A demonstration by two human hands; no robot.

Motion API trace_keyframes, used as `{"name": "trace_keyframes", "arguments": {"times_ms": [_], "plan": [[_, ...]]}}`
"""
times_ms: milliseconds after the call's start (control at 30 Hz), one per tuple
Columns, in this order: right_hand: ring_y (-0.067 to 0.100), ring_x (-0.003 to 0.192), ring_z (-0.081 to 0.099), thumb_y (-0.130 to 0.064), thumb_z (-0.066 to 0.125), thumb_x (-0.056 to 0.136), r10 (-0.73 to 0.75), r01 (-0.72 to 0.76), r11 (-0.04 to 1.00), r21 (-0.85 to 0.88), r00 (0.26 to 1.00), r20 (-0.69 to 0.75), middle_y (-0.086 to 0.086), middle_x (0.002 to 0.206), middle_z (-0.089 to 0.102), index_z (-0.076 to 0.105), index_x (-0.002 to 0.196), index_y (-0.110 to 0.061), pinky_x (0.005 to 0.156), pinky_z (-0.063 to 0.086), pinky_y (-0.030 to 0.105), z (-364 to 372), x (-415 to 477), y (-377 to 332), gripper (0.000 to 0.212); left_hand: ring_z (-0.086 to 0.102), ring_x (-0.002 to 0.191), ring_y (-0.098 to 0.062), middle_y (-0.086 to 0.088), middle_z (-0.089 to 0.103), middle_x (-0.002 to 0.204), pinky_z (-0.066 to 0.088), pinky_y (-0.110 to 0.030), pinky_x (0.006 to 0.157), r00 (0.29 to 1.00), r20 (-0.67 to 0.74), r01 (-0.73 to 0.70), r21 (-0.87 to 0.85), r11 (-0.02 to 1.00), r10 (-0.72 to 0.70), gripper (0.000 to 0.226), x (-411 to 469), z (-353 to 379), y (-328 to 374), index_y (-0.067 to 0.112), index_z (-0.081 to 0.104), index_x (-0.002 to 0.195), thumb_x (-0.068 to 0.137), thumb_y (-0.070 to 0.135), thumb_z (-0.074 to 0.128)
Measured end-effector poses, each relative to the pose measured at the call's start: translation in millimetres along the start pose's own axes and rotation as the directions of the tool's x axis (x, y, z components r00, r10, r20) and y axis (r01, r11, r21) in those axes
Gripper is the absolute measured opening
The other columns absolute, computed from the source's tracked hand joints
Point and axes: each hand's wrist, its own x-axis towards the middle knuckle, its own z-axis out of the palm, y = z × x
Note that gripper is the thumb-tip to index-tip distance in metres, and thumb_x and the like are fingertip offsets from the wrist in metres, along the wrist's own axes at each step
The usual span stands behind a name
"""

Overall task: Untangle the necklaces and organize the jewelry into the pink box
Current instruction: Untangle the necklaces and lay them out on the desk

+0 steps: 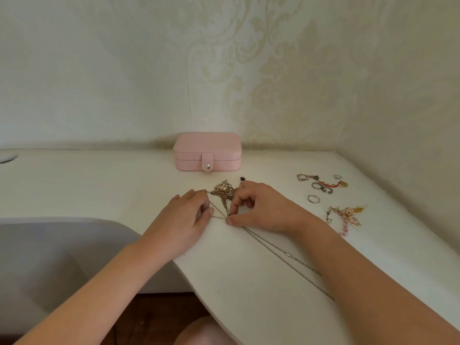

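1. Pink box point(207, 151) at the back of the bench point(99, 185), shut, its snap tab fastened over the front, sitting against the wall.
2. I'm looking past the hands to the right side: a loose spread of jewelry sits well apart from the tangle. I see a chain bracelet point(307, 177), a dark twisted piece point(322, 187) with a red strand beside it, a small ring point(337, 176), a plain silver ring point(313, 198), and a cluster of pink-beaded earrings point(347, 216) nearest the right edge.
3. Nothing lies between the hands and the box except the tangle itself.
4. Bench is off-white and curved along its front edge; patterned cream wallpaper point(286, 83) runs behind and turns a corner at right. A grey rounded surface point(49, 257) sits below the bench at left, dark floor under it.
5. Tangled necklaces point(224, 191): a knot of gold-toned chains, bunched just in front of the box, with a dark bead poking out on top. Two thin silver chains point(281, 252) trail from it toward me, passing under the right forearm.
6. Left hand point(184, 220) lies palm-down with its fingers curled at the knot's left edge; I cannot tell whether they are pinching a strand.
7. Right hand point(258, 207) has thumb and forefinger closed in a pinch on a chain at the knot's lower end.
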Motion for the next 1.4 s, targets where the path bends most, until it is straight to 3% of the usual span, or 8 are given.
{"name": "trace_keyframes", "arguments": {"times_ms": [267, 500, 700, 800, 967, 1067, 1167, 1400], "plan": [[0.007, 0.069, 0.058, -0.025, 0.069, 0.074, -0.131, 0.13, 0.93, -0.344, 0.991, 0.019, -0.007, 0.075, 0.064, 0.067, 0.072, -0.024, 0.066, 0.051, 0.028, -6, 5, -6, 0.003, 0.038, 0.071, 0.002, 0.011, 0.043, 0.079, 0.019, -0.025, 0.065, 1.0, 0.018, 0.017, 0.02, 1.0, -0.017, 0.015, -4, -5, 9, 0.023, 0.043, 0.09, 0.095, 0.037, 0.047], [0.0, 0.057, 0.049, -0.019, 0.064, 0.08, -0.079, 0.072, 0.99, -0.123, 0.996, -0.048, -0.01, 0.068, 0.059, 0.062, 0.072, -0.021, 0.054, 0.037, 0.012, 1, 5, 1, 0.009, 0.042, 0.074, 0.005, 0.012, 0.041, 0.075, 0.027, -0.028, 0.079, 0.999, 0.046, -0.012, 0.015, 1.0, 0.011, 0.025, -4, -7, 9, 0.015, 0.046, 0.082, 0.096, 0.036, 0.046], [0.004, 0.055, 0.041, -0.021, 0.054, 0.087, -0.064, 0.052, 0.987, -0.151, 0.995, -0.075, -0.01, 0.065, 0.051, 0.049, 0.072, -0.023, 0.053, 0.03, 0.015, 9, 6, 6, 0.016, 0.031, 0.14, -0.016, -0.013, 0.061, 0.126, 0.025, -0.042, 0.112, 0.995, 0.052, 0.083, -0.044, 0.996, -0.08, 0.037, -2, -2, 2, 0.03, 0.039, 0.061, 0.097, 0.031, 0.046], [0.006, 0.056, 0.04, -0.022, 0.053, 0.087, -0.075, 0.056, 0.983, -0.177, 0.992, -0.099, -0.009, 0.066, 0.051, 0.051, 0.074, -0.019, 0.055, 0.031, 0.02, 12, 6, 6, 0.013, 0.039, 0.135, -0.01, -0.014, 0.069, 0.097, 0.038, -0.037, 0.1, 0.995, 0.001, 0.096, -0.062, 0.993, -0.097, 0.044, -3, -1, -1, 0.019, 0.037, 0.055, 0.091, 0.031, 0.059], [0.005, 0.056, 0.04, -0.023, 0.056, 0.083, -0.055, 0.043, 0.99, -0.133, 0.995, -0.087, -0.01, 0.062, 0.049, 0.047, 0.066, -0.026, 0.057, 0.033, 0.02, 12, 4, 4, 0.02, 0.041, 0.131, 0.0, 0.002, 0.067, 0.099, 0.035, -0.018, 0.078, 0.989, 0.032, 0.146, -0.081, 0.986, -0.144, 0.034, -3, -8, -13, 0.014, 0.04, 0.064, 0.091, 0.022, 0.058], [0.005, 0.055, 0.039, -0.021, 0.057, 0.081, -0.033, 0.026, 0.997, -0.075, 0.995, -0.091, -0.01, 0.06, 0.047, 0.045, 0.061, -0.026, 0.056, 0.033, 0.019, 11, 2, 1, 0.024, 0.059, 0.085, -0.01, 0.009, 0.064, 0.101, 0.032, -0.011, 0.058, 0.984, 0.072, 0.168, -0.025, 0.985, -0.166, 0.008, -1, -18, -23, 0.018, 0.047, 0.087, 0.091, 0.015, 0.053], [0.003, 0.054, 0.039, -0.02, 0.057, 0.083, -0.029, 0.026, 0.999, -0.026, 0.993, -0.117, -0.011, 0.06, 0.047, 0.05, 0.065, -0.02, 0.055, 0.032, 0.016, 11, 2, 2, 0.019, 0.046, 0.054, -0.008, 0.001, 0.063, 0.122, 0.038, -0.024, 0.059, 0.974, 0.113, 0.198, 0.017, 0.98, -0.198, 0.026, 1, -25, -36, 0.029, 0.049, 0.108, 0.089, 0.01, 0.046], [0.005, 0.056, 0.038, -0.02, 0.053, 0.086, -0.022, 0.016, 0.999, -0.039, 0.987, -0.16, -0.01, 0.063, 0.048, 0.051, 0.071, -0.017, 0.055, 0.032, 0.019, 11, 4, 4, 0.016, 0.061, 0.079, -0.024, -0.008, 0.063, 0.116, 0.037, -0.021, 0.065, 0.949, -0.073, 0.307, 0.0, 0.952, -0.306, 0.045, 8, -33, -39, 0.019, 0.061, 0.12, 0.089, -0.006, 0.04]]}}
